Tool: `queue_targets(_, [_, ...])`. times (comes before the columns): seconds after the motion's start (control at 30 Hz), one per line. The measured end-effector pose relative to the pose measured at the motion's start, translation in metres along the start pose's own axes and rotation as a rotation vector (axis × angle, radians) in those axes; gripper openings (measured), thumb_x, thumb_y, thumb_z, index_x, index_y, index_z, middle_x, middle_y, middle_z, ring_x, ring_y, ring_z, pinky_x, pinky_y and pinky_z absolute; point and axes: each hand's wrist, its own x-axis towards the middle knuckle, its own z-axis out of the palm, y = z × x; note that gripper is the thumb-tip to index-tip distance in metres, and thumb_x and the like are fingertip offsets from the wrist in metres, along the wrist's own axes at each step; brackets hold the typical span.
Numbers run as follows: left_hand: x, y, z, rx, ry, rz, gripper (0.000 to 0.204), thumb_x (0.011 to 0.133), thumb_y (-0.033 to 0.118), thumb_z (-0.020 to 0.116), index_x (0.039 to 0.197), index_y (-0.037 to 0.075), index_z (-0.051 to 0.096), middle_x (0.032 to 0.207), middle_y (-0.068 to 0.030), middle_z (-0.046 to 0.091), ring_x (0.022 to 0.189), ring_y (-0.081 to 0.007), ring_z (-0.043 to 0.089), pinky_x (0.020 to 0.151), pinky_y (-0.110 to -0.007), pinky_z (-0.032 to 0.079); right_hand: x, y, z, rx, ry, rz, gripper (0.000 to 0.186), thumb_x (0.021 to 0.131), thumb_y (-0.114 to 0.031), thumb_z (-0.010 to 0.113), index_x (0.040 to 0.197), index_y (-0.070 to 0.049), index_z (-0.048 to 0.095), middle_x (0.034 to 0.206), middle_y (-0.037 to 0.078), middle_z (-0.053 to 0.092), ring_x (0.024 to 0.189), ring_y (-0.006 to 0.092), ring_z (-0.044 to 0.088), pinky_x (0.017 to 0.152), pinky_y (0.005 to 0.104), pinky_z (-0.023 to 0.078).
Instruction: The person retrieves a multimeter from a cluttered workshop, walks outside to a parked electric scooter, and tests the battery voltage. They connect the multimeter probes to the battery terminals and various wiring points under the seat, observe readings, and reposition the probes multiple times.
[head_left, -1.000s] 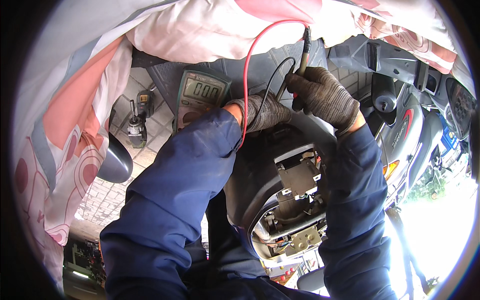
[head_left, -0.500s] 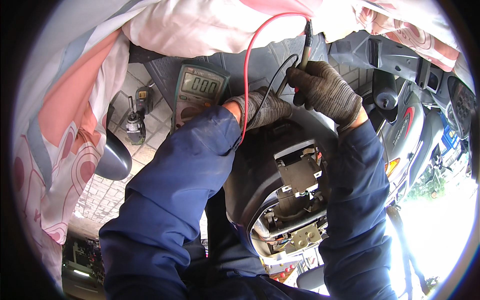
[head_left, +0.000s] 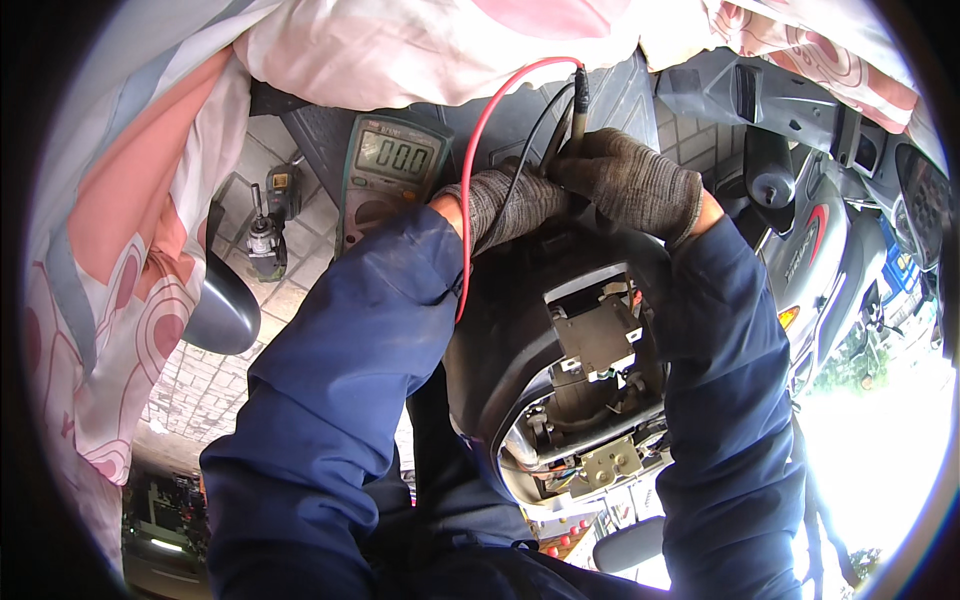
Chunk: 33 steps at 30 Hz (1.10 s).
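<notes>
Both my hands wear grey-brown knit gloves and meet above the black body panel [head_left: 500, 330] of a scooter. My left hand [head_left: 515, 205] is closed around a test probe [head_left: 555, 140] with a black lead. My right hand [head_left: 635, 185] grips another test probe [head_left: 580, 108], whose red lead [head_left: 478, 135] arches over to my left sleeve. The fingers hide both probe tips, so I cannot see what they touch. Left of my left hand lies a grey-green multimeter [head_left: 395, 160] with a lit digital display, its lower part covered by my sleeve.
An opening in the panel shows a rectangular metal part [head_left: 597, 335] and wiring. On the paving at left are a cordless power tool [head_left: 265, 240] and a dark rounded mirror [head_left: 222, 310]. A patterned cloth [head_left: 400, 55] hangs along the far side; a silver scooter [head_left: 825, 245] stands at right.
My right hand has moved left and down with the red-lead probe, coming against my left hand. The two probes now stand close together. My left hand has shifted slightly left.
</notes>
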Motion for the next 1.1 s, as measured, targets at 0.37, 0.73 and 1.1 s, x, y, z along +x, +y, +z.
queue_targets(0.37, [-0.006, -0.002, -0.001, -0.142, 0.016, -0.044, 0.029, 0.082, 0.031, 0.062, 0.091, 0.003, 0.066, 0.070, -0.0093, 0.057, 0.060, -0.0202, 0.054, 0.053, -0.033, 0.043, -0.004, 0.009, 0.008, 0.051, -0.144, -0.006, 0.028, 0.090, -0.010, 0.051, 0.114, -0.001, 0.062, 0.092, 0.011, 0.064, 0.061, 0.0147, 0.064, 0.051, 0.0260, 0.052])
queue_targets(0.73, [-0.011, 0.001, 0.004, -0.221, 0.032, -0.063, 0.026, 0.082, 0.030, 0.062, 0.085, 0.004, 0.066, 0.062, -0.0057, 0.052, 0.053, -0.0162, 0.050, 0.046, -0.030, 0.039, -0.003, 0.004, 0.001, 0.434, -0.234, 0.663, 0.028, 0.089, -0.007, 0.051, 0.114, -0.001, 0.062, 0.101, 0.013, 0.060, 0.066, 0.0157, 0.066, 0.052, 0.0265, 0.052])
queue_targets(1.1, [-0.004, -0.010, 0.000, -0.152, -0.023, -0.113, 0.037, 0.085, 0.038, 0.056, 0.101, 0.005, 0.064, 0.075, -0.0100, 0.059, 0.056, -0.0207, 0.054, 0.047, -0.035, 0.045, -0.003, -0.003, -0.004, 0.644, -0.149, 0.890, 0.028, 0.090, -0.014, 0.050, 0.110, 0.000, 0.062, 0.090, 0.010, 0.062, 0.052, 0.0124, 0.060, 0.042, 0.0235, 0.044])
